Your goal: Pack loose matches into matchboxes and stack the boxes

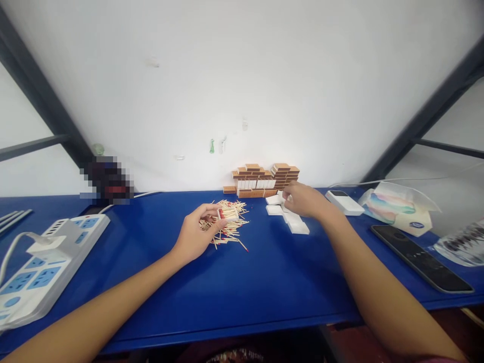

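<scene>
Head view: on the blue worktop (242, 282) the left hand (194, 236) grips a filled match tray (227, 214) over loose matches (230, 229), the right hand (304, 200) pinches an empty white tray (286, 205) among several unfilled, finished boxes (264, 180) stacked behind.

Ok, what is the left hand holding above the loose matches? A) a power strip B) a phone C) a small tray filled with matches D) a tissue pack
C: the left hand grips a small white tray packed with red-tipped matches, just over the match pile; the phone lies far right.
</scene>
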A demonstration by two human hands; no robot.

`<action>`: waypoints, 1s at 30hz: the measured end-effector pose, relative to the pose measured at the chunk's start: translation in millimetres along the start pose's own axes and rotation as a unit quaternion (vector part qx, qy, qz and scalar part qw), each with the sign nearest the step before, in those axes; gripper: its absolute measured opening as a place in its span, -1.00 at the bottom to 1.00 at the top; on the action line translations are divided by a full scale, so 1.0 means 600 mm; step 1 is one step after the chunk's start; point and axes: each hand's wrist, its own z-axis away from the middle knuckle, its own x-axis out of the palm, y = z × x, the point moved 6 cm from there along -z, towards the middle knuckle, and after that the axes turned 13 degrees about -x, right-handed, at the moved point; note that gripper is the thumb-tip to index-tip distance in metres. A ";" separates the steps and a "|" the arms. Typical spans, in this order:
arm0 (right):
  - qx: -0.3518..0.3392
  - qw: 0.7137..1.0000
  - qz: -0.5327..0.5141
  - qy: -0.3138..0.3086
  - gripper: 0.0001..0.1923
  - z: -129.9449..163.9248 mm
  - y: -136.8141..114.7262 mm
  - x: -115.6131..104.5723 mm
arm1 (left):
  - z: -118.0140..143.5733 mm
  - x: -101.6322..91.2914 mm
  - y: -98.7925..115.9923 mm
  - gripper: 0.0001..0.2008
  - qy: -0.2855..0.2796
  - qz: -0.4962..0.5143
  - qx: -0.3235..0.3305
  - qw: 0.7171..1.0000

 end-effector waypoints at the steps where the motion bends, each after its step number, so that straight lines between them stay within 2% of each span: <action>1: 0.007 1.000 0.002 0.006 -0.89 0.001 0.008 -0.001 | 0.000 0.000 -0.001 -0.62 0.000 0.000 -0.001 1.000; 4: 0.029 0.996 -0.025 0.075 -0.84 -0.007 0.032 -0.014 | 0.001 0.001 -0.003 -0.61 0.000 0.002 -0.005 1.000; 6: 0.092 0.981 -0.035 0.165 -0.76 -0.020 0.051 -0.034 | 0.001 0.001 -0.002 -0.61 0.000 0.006 -0.006 1.000; 8: 0.182 0.955 -0.021 0.234 -0.54 -0.035 0.068 -0.051 | 0.001 0.001 -0.002 -0.60 -0.001 0.011 -0.010 1.000; 9: 0.214 0.946 -0.015 0.243 -0.43 -0.047 0.073 -0.055 | 0.001 0.001 -0.002 -0.60 -0.001 0.013 -0.013 1.000; 11: 0.243 0.947 -0.015 0.210 -0.32 -0.074 0.078 -0.054 | 0.000 -0.001 -0.001 -0.60 0.003 0.012 -0.018 1.000; 14: 0.255 0.955 -0.024 0.151 -0.42 -0.100 0.085 -0.050 | -0.001 -0.008 -0.001 -0.60 0.018 0.010 -0.020 1.000; 15: 0.259 0.953 -0.023 0.154 -0.46 -0.100 0.087 -0.053 | -0.002 -0.011 -0.002 -0.60 0.020 0.015 -0.021 0.999; 17: 0.249 0.947 -0.011 0.204 -0.47 -0.090 0.081 -0.066 | -0.004 -0.015 -0.005 -0.60 0.021 0.030 -0.025 0.999; 19: 0.205 0.937 -0.003 0.283 -0.41 -0.069 0.053 -0.079 | -0.006 -0.018 -0.008 -0.60 0.023 0.050 -0.033 0.998; 21: 0.139 0.930 -0.069 0.334 -0.33 -0.045 0.004 -0.077 | -0.007 -0.018 -0.010 -0.59 0.024 0.072 -0.041 0.996; 23: 0.084 0.913 -0.243 0.317 -0.36 -0.026 -0.057 -0.050 | -0.006 -0.016 -0.009 -0.59 0.014 0.093 -0.045 0.995; 25: 0.031 0.875 -0.401 0.270 -0.37 -0.012 -0.127 -0.018 | -0.001 -0.012 -0.004 -0.59 0.003 0.107 -0.046 0.993; 28: -0.022 0.839 -0.487 0.240 -0.40 0.004 -0.203 0.010 | 0.008 -0.009 0.006 -0.60 -0.013 0.134 -0.053 0.990; 30: -0.015 0.828 -0.505 0.245 -0.38 0.009 -0.218 0.020 | 0.012 -0.008 0.011 -0.59 -0.028 0.147 -0.062 0.987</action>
